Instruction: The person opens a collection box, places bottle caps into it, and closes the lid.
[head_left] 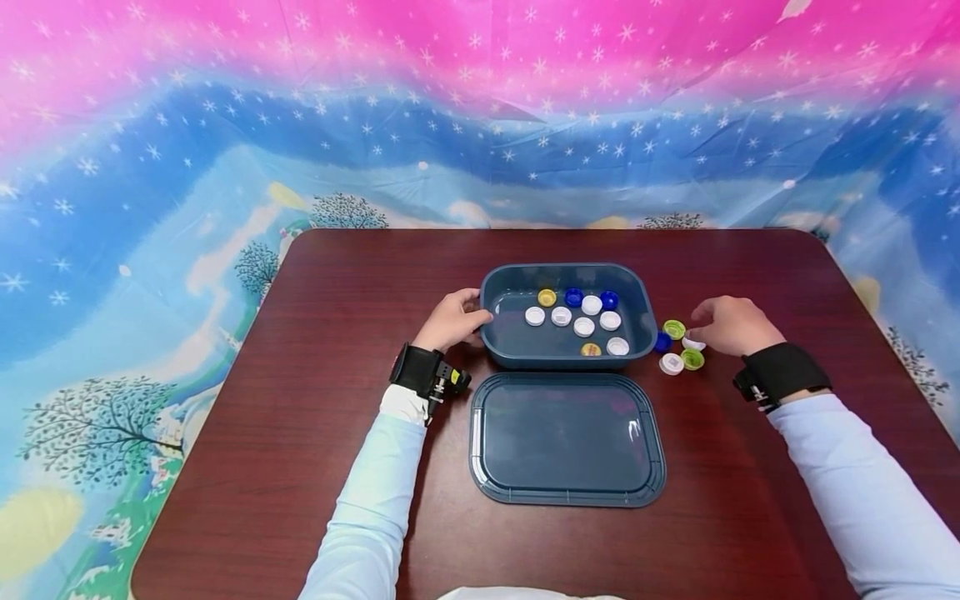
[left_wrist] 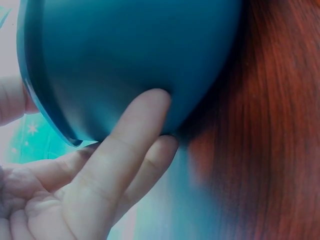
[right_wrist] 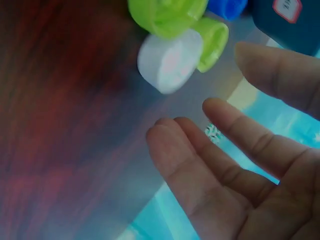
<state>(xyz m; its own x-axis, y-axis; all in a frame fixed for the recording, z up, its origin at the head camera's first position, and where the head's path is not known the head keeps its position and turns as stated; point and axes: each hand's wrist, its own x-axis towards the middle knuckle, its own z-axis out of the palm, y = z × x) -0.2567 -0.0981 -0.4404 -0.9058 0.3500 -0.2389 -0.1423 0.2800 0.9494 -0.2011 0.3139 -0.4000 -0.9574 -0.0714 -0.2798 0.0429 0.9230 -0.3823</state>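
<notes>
A dark blue-grey plastic tub (head_left: 517,363) stands on the table with several white, blue and yellow bottle caps inside. My left hand (head_left: 452,321) holds its left end, thumb over the rim and fingers against the outer wall. To the right of the tub lies a small group of caps: two green caps (head_left: 692,359), a blue cap (head_left: 663,342) and two white caps (head_left: 671,363). Over this group's right side hovers my right hand (head_left: 738,323), fingers loosely bent and apart. In the right wrist view, a tilted white cap (right_wrist: 167,62) sits just beyond its fingertips, with nothing held.
In front of the tub lies a matching flat lid (head_left: 567,439). Both rest on a dark red-brown wooden table (head_left: 337,333). A printed cloth (head_left: 480,125) with snowflakes hangs around the table's back and sides.
</notes>
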